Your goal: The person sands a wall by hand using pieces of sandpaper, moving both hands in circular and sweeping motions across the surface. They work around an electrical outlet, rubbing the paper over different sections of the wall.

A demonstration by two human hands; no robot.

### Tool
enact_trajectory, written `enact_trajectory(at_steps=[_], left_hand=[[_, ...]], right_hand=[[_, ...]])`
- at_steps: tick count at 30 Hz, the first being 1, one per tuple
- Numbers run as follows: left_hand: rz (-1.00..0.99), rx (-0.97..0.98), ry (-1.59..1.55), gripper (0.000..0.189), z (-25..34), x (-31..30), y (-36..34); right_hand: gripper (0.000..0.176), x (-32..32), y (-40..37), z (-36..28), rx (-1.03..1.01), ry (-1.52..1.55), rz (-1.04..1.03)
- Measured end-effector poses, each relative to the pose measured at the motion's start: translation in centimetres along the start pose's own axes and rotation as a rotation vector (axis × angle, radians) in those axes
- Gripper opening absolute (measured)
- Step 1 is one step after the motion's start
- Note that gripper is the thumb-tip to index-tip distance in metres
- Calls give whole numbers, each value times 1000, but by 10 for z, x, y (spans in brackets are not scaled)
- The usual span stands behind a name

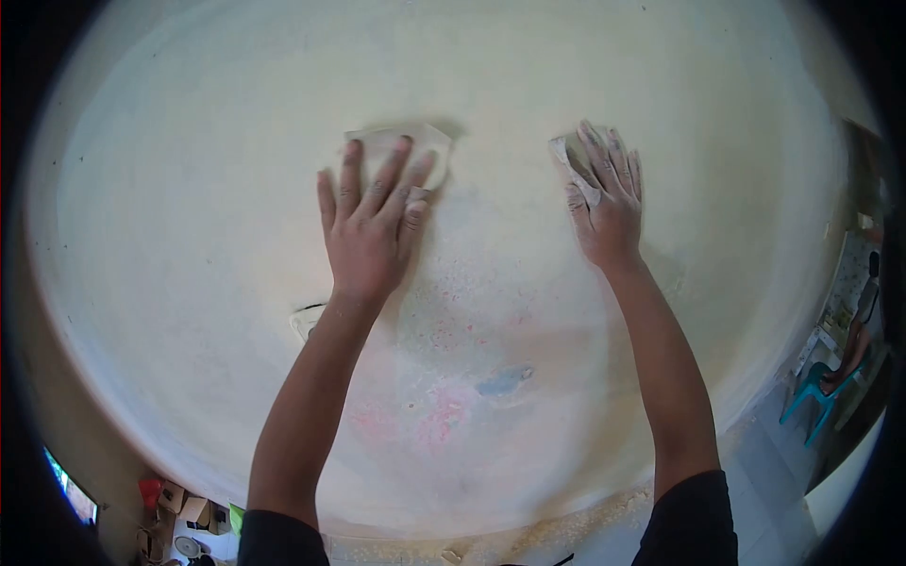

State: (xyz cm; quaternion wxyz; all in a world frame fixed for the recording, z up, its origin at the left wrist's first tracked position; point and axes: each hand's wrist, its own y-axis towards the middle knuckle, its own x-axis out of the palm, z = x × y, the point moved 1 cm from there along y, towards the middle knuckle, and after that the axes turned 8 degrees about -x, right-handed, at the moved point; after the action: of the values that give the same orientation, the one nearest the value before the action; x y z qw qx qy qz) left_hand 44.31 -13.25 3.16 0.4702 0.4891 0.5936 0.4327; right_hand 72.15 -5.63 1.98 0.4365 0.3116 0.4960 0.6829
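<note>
My left hand (pixel 370 226) lies flat with its fingers spread, pressing a pale sheet (pixel 436 141) against the off-white wall (pixel 510 75). To the right, my right hand (pixel 609 203) rests on the wall over another pale, crumpled sheet (pixel 563 156), whose folded edge shows beside the thumb; its fingers are stretched out and dusty. Between and below the hands, the wall has pink patches (pixel 448 410) and a blue-grey patch (pixel 505 381). Partly behind my left forearm, a small pale object with a dark edge (pixel 304 321) is at the wall.
Pale crumbs (pixel 604 512) lie along the wall's bottom edge. At the lower left are cardboard boxes (pixel 196 512) and a lit screen (pixel 71 486). On the right, a person (pixel 854 344) sits on a teal stool (pixel 813 396), partly in shadow.
</note>
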Motion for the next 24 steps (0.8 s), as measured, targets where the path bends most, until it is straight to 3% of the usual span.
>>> enact_trajectory(at_steps=[1, 4, 8, 13, 16, 19, 24], left_hand=[[15, -80, -68, 47, 6, 3, -7], [-123, -34, -86, 45, 13, 23, -57], [-120, 39, -103, 55, 19, 22, -73], [-93, -156, -217, 59, 27, 25, -73], [-235, -46, -318, 61, 48, 47, -150], [-300, 24, -176, 65, 50, 36, -165], [-426, -332, -262, 58, 64, 25, -215]], right_hand=[[46, 0, -3, -1, 2, 2, -9], [50, 14, -2, -18, 58, 18, -2], [49, 13, -23, -11, 103, -16, -19], [45, 20, -37, -9, 118, -12, -10], [46, 24, -55, -14, 164, 11, -9], [45, 18, -68, -21, 171, 90, 23], [48, 27, -112, -37, 272, 35, -13]])
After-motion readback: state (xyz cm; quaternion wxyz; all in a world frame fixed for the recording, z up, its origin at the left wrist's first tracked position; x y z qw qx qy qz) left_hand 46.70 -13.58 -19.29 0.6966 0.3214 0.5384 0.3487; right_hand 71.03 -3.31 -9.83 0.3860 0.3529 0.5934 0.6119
